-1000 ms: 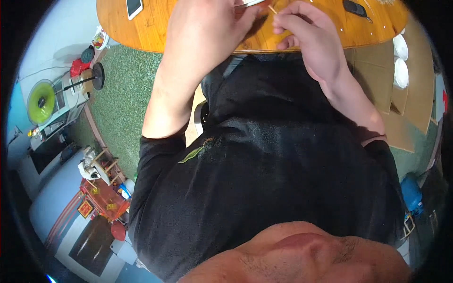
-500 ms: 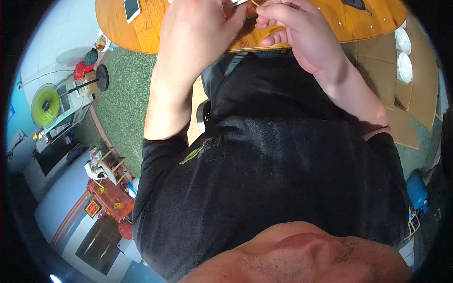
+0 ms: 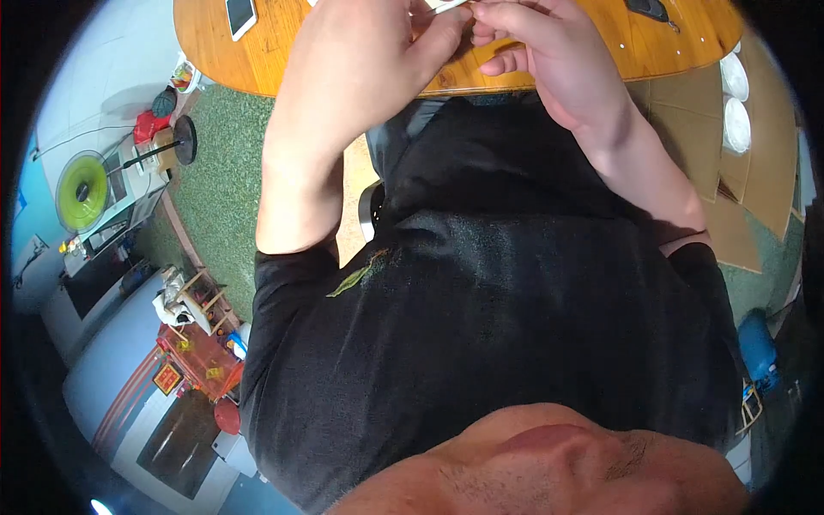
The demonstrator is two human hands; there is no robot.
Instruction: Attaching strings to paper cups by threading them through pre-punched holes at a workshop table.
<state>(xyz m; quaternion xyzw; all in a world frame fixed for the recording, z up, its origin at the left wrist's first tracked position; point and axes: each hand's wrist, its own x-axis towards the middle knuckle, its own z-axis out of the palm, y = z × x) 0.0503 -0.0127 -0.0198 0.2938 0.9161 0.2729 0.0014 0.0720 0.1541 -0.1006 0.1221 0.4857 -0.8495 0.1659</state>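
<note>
My left hand (image 3: 365, 60) is over the near edge of the wooden table (image 3: 257, 51), its fingers closed around a thin white stick-like piece (image 3: 448, 6). What the piece is made of or ends in, I cannot make out. Beside it, my right hand (image 3: 558, 47) has thumb and forefinger pinched together close to the left thumb. Anything small in that pinch is hidden; its lower fingers are curled loosely. The top edge of the head view cuts off part of both hands.
A white phone (image 3: 241, 15) lies on the table at the left. A dark key fob (image 3: 648, 9) and small white bits (image 3: 703, 39) are at the right. Flattened cardboard (image 3: 687, 129) with white round pieces (image 3: 736, 124) is on the floor at right; a fan (image 3: 83, 190) stands left.
My hands have come closer together, and the white piece shows more between them. The thin brownish stick seen in my right fingers before is now hidden.
</note>
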